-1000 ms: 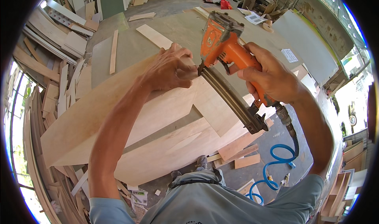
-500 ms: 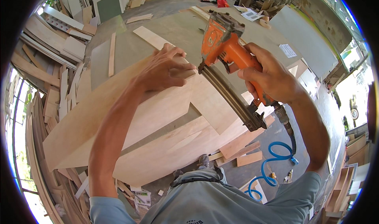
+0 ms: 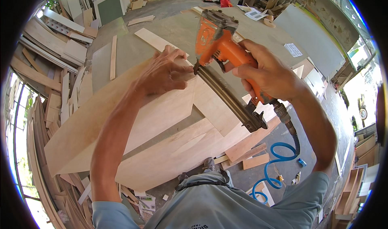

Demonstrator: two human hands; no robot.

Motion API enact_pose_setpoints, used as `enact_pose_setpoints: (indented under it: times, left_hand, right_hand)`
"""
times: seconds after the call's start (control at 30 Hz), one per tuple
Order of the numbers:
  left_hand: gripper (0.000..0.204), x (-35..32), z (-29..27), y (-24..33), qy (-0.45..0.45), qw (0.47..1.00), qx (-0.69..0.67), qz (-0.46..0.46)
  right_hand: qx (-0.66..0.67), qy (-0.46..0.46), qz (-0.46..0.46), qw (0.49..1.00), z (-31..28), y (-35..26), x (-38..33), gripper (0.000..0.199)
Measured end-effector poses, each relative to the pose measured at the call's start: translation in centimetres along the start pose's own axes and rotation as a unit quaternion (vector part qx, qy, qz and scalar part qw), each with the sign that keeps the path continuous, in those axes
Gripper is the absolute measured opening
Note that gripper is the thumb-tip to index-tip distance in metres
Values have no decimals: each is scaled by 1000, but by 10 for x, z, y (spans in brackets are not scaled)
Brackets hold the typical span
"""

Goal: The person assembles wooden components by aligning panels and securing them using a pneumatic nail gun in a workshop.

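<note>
My right hand (image 3: 268, 72) is wrapped round the handle of an orange nail gun (image 3: 212, 37). A dark metal magazine slants from the gun's nose toward me. The nose sits beside the fingertips of my left hand (image 3: 163, 72), at the corner of a pale plywood box frame (image 3: 161, 118). My left fingers are bent over that corner, gripping the plywood edge; the palm side is hidden. From the gun's handle hangs a blue coiled air hose (image 3: 268, 168).
A grey-topped table (image 3: 169, 27) stretches out beyond the frame, bearing a loose pale board (image 3: 151, 39) and a thin strip (image 3: 113, 57). Stacked panels (image 3: 60, 39) lean at the left. Wood offcuts (image 3: 255, 162) lie near my feet, and a large grey sheet (image 3: 311, 39) is at the right.
My right hand has shifted the nail gun a little to the left, its nose moving along with the corner. My left hand keeps its grip, and the hose has swung slightly left.
</note>
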State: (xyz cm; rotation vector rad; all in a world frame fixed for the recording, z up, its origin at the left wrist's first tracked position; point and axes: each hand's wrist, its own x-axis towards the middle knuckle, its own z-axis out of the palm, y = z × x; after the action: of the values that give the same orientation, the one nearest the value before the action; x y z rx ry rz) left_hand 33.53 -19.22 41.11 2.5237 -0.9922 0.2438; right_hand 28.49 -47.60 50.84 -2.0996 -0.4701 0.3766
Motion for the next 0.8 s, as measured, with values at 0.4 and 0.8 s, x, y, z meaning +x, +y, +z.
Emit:
enact_pose_setpoints:
  times: [0.4, 0.8]
  left_hand:
    - [44, 0, 4, -11, 7, 1000, 13, 14]
    - [43, 2, 6, -15, 6, 1000, 2, 14]
  right_hand:
    - [-2, -6, 5, 1000, 6, -2, 5, 42]
    - [2, 11, -30, 999, 9, 1, 6, 23]
